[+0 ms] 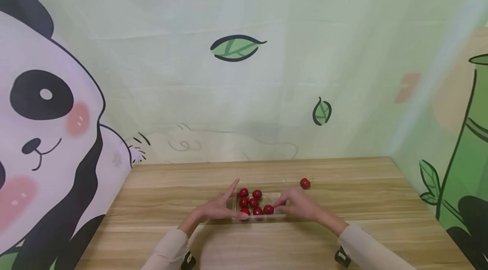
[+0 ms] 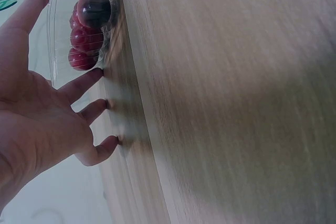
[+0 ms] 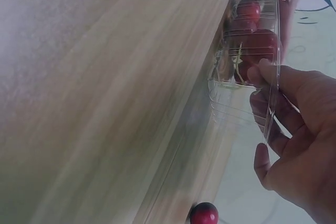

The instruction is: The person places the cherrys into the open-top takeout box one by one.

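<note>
A clear plastic box (image 1: pixel 282 215) holds several dark red cherries (image 1: pixel 253 202), mostly toward its left end. My left hand (image 1: pixel 221 208) rests at the left end, its thumb along the near rim and its fingers spread. In the left wrist view, some fingertips (image 2: pixel 100 72) touch the tabletop beside the box. Reaching over the rim from the right, my right hand (image 1: pixel 299 204) has its thumb and fingertips together at a cherry (image 1: pixel 268 210). The right wrist view shows them pinching at this cherry's side, where the fingers partly hide the contact.
One loose cherry (image 1: pixel 305 183) with a stem lies on the wooden table (image 1: pixel 171 193), behind and to the right of the box. A printed cloth (image 1: pixel 244 104) with a panda and leaves hangs at the table's back edge.
</note>
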Demonstrator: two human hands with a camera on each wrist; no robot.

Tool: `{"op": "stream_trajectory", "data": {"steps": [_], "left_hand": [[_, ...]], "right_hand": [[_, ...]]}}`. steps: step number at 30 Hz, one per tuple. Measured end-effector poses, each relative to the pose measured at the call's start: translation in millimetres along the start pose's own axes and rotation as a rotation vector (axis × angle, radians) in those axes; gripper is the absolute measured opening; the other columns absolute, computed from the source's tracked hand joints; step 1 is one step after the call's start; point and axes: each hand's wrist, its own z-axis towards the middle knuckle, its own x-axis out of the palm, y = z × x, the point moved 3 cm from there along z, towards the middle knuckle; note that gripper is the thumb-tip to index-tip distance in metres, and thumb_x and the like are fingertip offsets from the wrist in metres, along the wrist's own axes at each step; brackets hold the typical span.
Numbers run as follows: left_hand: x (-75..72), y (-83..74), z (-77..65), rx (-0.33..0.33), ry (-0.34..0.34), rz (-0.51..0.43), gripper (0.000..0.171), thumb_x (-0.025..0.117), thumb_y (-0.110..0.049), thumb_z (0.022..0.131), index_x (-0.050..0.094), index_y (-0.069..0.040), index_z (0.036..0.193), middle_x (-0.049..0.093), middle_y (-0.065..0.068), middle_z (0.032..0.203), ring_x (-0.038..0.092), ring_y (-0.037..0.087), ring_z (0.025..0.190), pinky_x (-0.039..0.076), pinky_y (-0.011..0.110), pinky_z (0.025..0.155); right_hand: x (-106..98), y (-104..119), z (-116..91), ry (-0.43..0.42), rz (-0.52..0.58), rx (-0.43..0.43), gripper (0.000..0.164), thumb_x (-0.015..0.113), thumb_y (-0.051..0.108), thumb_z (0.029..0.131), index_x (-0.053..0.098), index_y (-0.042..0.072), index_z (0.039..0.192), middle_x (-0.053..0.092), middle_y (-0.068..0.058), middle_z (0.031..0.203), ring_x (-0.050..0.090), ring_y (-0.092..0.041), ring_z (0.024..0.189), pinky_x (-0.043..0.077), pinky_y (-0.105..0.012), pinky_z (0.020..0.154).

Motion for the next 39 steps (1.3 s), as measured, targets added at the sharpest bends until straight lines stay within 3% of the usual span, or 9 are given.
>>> {"op": "stream_trajectory", "data": {"steps": [5, 11, 16, 19, 24, 26, 31, 36, 39], "left_hand": [[-0.1, -0.9, -0.5, -0.004, 0.002, -0.004, 0.126, 0.082, -0.055, 0.081, -0.008, -0.028, 0.165, 0.025, 0.027, 0.166, 0.020, 0.051, 0.154, 0.020, 0.073, 0.119], [0.6, -1.9, -0.5, 0.001, 0.000, 0.001, 0.126, 0.082, -0.055, 0.081, -0.008, -0.028, 0.165, 0.026, 0.027, 0.166, 0.020, 0.051, 0.154, 0.021, 0.073, 0.120], [1.2, -2.3, -0.7, 0.000, -0.004, 0.005, 0.126, 0.082, -0.054, 0.081, -0.007, -0.028, 0.165, 0.027, 0.027, 0.165, 0.021, 0.051, 0.153, 0.021, 0.072, 0.120], [1.3, -1.9, -0.8, -0.006, -0.002, 0.003, 0.126, 0.082, -0.054, 0.080, -0.007, -0.028, 0.165, 0.026, 0.027, 0.166, 0.020, 0.052, 0.153, 0.020, 0.073, 0.120], [0.6, -0.9, -0.6, -0.011, -0.004, 0.004, 0.126, 0.082, -0.054, 0.081, -0.007, -0.027, 0.165, 0.026, 0.028, 0.165, 0.020, 0.052, 0.153, 0.020, 0.074, 0.119], [0.3, -0.8, -0.4, -0.012, -0.005, 0.005, 0.126, 0.081, -0.054, 0.081, -0.007, -0.025, 0.165, 0.026, 0.028, 0.165, 0.020, 0.052, 0.153, 0.020, 0.074, 0.119], [0.1, -1.1, 0.0, -0.013, -0.008, 0.002, 0.126, 0.082, -0.053, 0.081, -0.007, -0.023, 0.166, 0.027, 0.029, 0.165, 0.021, 0.052, 0.153, 0.020, 0.074, 0.119], [0.4, -1.4, -0.3, -0.014, -0.010, 0.000, 0.126, 0.082, -0.053, 0.081, -0.006, -0.026, 0.166, 0.028, 0.028, 0.165, 0.021, 0.052, 0.153, 0.020, 0.073, 0.119], [0.4, -1.8, -0.5, -0.013, -0.007, -0.002, 0.125, 0.082, -0.053, 0.081, -0.007, -0.027, 0.165, 0.027, 0.028, 0.165, 0.021, 0.052, 0.153, 0.020, 0.073, 0.119]], "right_hand": [[2, 1, 2, 0.004, -0.071, -0.015, 0.009, 0.081, 0.011, 0.085, 0.082, 0.014, 0.093, 0.079, 0.000, 0.087, 0.066, -0.001, 0.078, 0.056, -0.023, 0.076], [6, -3, 3, 0.029, -0.219, 0.011, 0.007, 0.082, 0.021, 0.084, 0.082, 0.022, 0.090, 0.078, 0.010, 0.087, 0.062, 0.000, 0.082, 0.037, -0.031, 0.084], [5, -3, 2, 0.020, -0.220, 0.005, 0.008, 0.082, 0.021, 0.084, 0.082, 0.023, 0.092, 0.078, 0.011, 0.088, 0.062, -0.003, 0.085, 0.031, -0.032, 0.084], [4, -5, 0, -0.047, -0.210, -0.038, 0.009, 0.082, 0.019, 0.083, 0.082, 0.022, 0.091, 0.078, 0.011, 0.085, 0.061, -0.001, 0.082, 0.028, -0.030, 0.082], [-4, -10, -1, -0.209, -0.142, -0.179, 0.011, 0.083, 0.009, 0.082, 0.083, 0.012, 0.092, 0.079, 0.003, 0.082, 0.066, -0.005, 0.074, 0.047, -0.022, 0.078], [-10, -13, 0, -0.222, -0.081, -0.181, 0.011, 0.081, 0.005, 0.083, 0.083, 0.007, 0.094, 0.080, -0.001, 0.085, 0.069, -0.008, 0.075, 0.054, -0.021, 0.074], [-26, -22, -3, -0.200, 0.033, -0.078, 0.011, 0.075, 0.004, 0.090, 0.081, 0.002, 0.099, 0.080, -0.006, 0.093, 0.071, -0.012, 0.084, 0.058, -0.026, 0.078], [-43, -34, -10, -0.226, 0.047, 0.026, 0.011, 0.074, 0.005, 0.091, 0.080, 0.002, 0.100, 0.080, -0.008, 0.093, 0.059, -0.003, 0.075, 0.051, -0.020, 0.066], [-52, -42, -15, -0.252, 0.010, 0.099, 0.012, 0.074, 0.007, 0.092, 0.081, 0.003, 0.101, 0.080, -0.008, 0.096, 0.060, -0.002, 0.078, 0.054, -0.027, 0.069]]}}
